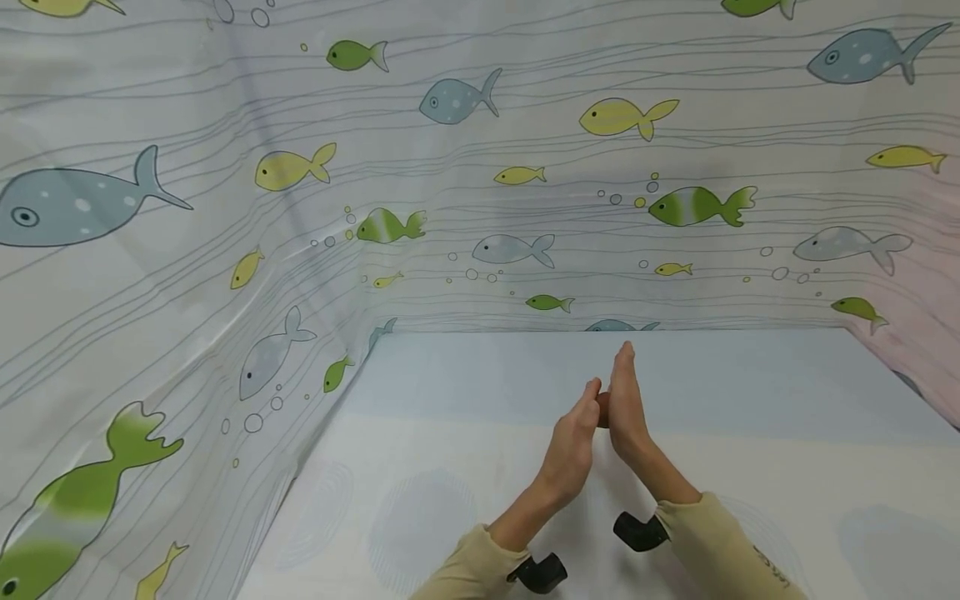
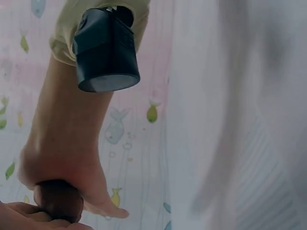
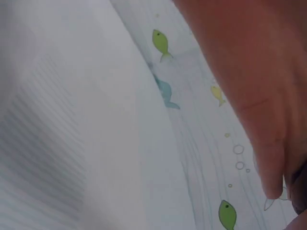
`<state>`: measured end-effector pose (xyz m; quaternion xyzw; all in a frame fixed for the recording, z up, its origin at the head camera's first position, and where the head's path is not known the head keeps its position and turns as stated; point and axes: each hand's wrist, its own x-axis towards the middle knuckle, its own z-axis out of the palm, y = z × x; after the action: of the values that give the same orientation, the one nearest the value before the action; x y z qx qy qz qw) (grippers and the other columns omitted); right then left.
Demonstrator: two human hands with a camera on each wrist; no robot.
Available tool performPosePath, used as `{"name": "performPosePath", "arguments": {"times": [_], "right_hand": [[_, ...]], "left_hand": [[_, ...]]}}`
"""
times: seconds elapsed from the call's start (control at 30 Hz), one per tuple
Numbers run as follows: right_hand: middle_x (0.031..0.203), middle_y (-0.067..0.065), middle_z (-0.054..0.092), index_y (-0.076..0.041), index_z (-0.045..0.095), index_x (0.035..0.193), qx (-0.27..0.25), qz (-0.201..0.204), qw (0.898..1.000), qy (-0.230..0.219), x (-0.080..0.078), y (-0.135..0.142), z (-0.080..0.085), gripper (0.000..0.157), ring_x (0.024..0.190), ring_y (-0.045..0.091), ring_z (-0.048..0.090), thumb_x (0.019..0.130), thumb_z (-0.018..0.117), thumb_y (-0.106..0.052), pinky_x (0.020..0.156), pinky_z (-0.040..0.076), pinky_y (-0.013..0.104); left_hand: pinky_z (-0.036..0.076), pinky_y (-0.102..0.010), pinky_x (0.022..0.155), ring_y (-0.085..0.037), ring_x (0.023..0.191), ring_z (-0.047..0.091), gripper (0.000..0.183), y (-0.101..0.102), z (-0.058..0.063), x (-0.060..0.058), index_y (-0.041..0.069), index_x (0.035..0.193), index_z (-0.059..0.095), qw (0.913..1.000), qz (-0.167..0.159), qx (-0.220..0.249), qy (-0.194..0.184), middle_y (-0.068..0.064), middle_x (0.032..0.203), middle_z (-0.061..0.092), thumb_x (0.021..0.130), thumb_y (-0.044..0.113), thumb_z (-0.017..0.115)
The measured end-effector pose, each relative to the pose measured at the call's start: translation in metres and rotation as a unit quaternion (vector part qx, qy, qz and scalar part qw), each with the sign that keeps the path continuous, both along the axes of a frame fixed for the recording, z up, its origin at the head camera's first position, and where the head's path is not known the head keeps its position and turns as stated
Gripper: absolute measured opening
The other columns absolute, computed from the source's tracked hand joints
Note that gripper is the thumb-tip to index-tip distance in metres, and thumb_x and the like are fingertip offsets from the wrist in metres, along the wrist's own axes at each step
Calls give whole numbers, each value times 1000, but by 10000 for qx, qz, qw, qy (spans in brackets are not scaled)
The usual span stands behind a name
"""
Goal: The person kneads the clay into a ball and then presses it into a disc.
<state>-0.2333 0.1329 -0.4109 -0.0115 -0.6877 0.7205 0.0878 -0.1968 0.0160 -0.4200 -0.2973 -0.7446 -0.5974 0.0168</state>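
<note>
A small brown rounded lump (image 1: 603,410) sits between my two palms, above the white table; its material I cannot tell. My left hand (image 1: 572,446) presses it from the left with fingers straight and pointing up and away. From the other side my right hand (image 1: 627,404) lies flat against it, fingers extended. In the left wrist view the lump (image 2: 58,201) shows dark and smooth between the right palm (image 2: 67,167) and the left hand's fingers (image 2: 24,220). The right wrist view catches only the lump's dark edge (image 3: 300,191) beside the right hand (image 3: 254,86).
The table top (image 1: 450,383) is white with pale blue patches. Behind it and on the left hangs a fish-patterned sheet (image 1: 450,192), with a pinkish part at the right. Black wrist cameras (image 1: 640,531) stick out from both sleeves.
</note>
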Motion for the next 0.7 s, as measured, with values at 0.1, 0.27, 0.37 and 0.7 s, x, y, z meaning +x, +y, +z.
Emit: {"name": "performPosePath", "arguments": {"times": [0.1, 0.27, 0.37, 0.7], "right_hand": [[73, 4, 52, -19, 1, 160, 72, 150, 9999, 31, 0, -1, -5, 74, 54, 6, 45, 101, 7, -62, 67, 42, 27], [130, 21, 53, -8, 5, 159, 52, 467, 9987, 187, 5, -10, -17, 76, 99, 14, 55, 103, 6, -58, 115, 22, 42], [162, 16, 17, -10, -8, 158, 103, 826, 9958, 372, 11, -18, -24, 70, 139, 27, 35, 105, 6, -52, 121, 8, 51], [166, 8, -2, -7, 0, 159, -100, 1682, 9814, 923, 27, -30, -25, 66, 152, 30, 2, 107, 4, -47, 120, 17, 40]], "left_hand": [[20, -35, 120, -15, 149, 21, 69, -2, 4, 3, 0, 155, 22, 10000, 20, 86, -1, -4, 161, 24, 107, 48, 12], [8, -41, 122, -13, 151, 8, 67, -2, 10, 2, 4, 157, 18, 9997, 157, 179, -56, -1, 162, 21, 107, 48, 12], [-5, -45, 121, -11, 151, -6, 69, -1, 14, -1, 4, 157, 18, 9994, 274, 188, -69, 1, 163, 12, 106, 50, 12], [-1, -47, 122, -11, 150, 13, 73, -7, 15, -18, 8, 159, 6, 9953, 621, 682, -282, -9, 151, 39, 104, 55, 14]]}}
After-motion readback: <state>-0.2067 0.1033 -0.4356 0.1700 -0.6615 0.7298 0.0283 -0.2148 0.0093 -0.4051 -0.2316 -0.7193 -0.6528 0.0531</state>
